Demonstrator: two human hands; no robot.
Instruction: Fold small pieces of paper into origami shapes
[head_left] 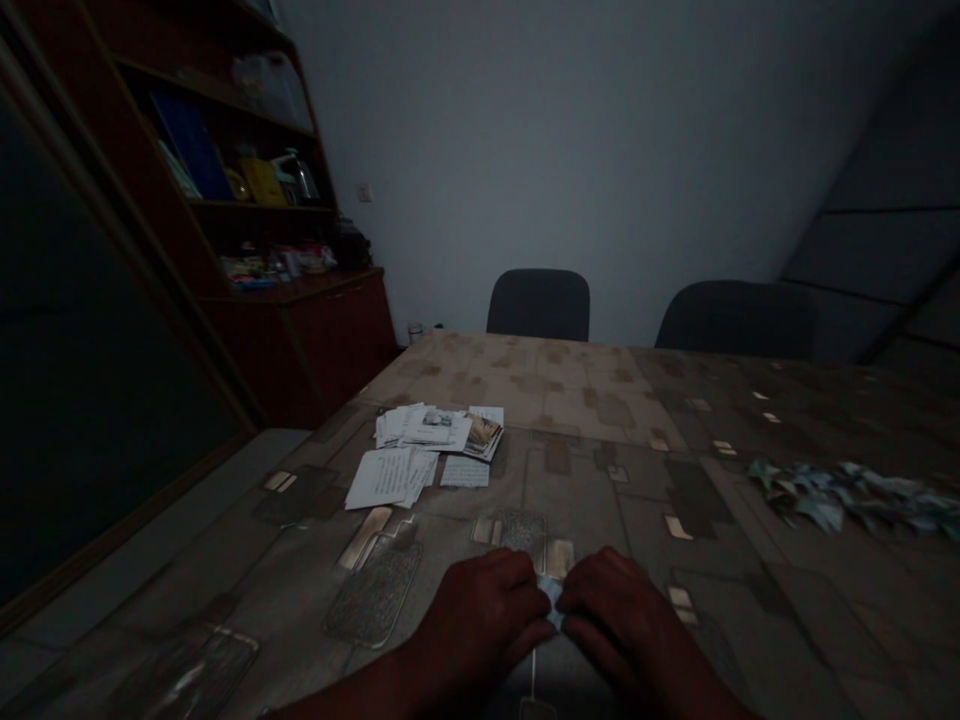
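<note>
Over the surface (577, 490), our left fingers (529, 603) and right fingers (582, 590) pinched tight on pale paper (553, 588): probably light, soft, tearable, best gripped by opposite edges!

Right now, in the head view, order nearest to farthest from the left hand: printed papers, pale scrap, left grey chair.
1. Pale scrap: touching the left hand, on its right.
2. Printed papers: ahead, slightly left, on the table.
3. Left grey chair: beyond the table.
</note>
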